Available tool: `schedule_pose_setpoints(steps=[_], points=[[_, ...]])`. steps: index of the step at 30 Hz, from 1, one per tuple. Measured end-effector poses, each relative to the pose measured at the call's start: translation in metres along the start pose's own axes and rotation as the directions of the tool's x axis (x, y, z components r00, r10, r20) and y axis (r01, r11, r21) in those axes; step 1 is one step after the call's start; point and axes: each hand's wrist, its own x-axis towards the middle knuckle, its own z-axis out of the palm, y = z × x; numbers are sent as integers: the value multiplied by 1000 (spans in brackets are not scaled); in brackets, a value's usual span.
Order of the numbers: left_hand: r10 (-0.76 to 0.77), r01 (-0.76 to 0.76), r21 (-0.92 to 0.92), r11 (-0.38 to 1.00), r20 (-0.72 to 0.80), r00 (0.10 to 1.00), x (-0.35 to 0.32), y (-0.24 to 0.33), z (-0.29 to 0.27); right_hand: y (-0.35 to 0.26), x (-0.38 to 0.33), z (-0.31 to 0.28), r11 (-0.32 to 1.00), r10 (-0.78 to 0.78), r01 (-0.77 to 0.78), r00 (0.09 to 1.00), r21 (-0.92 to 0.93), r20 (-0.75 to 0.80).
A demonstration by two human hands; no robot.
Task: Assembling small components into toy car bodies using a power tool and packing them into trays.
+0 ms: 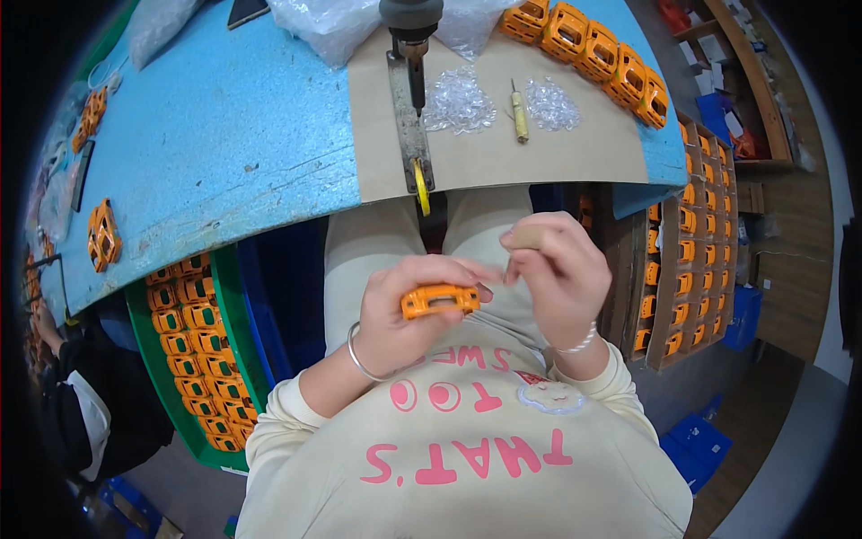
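Orange shells point(588, 40) line the blue table point(224, 144); green crate point(229, 314) holds more.

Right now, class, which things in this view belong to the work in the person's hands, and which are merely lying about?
In hand:
left hand gripping an orange plastic toy-car shell
right hand pinching something too small to tell

Lying about:
heaps of clear small parts
yellow-handled awl
row of orange shells
green crate of shells
cardboard tray of shells
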Motion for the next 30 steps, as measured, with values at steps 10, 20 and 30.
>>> schedule_pose_setpoints(steps=[10, 20, 30], points=[[402, -475, 373, 797, 257, 878, 14, 3, -8, -25, -7, -9, 399, 336, -613, 790, 682, 513], [385, -460, 414, 785, 257, 887, 10, 4, -8, -32, -7, -9, 394, 361, -643, 766, 657, 533], [353, -571, 618, 540, 449, 821, 5, 7, -7, 24, 0, -3, 301, 50, -770, 602, 563, 797]])
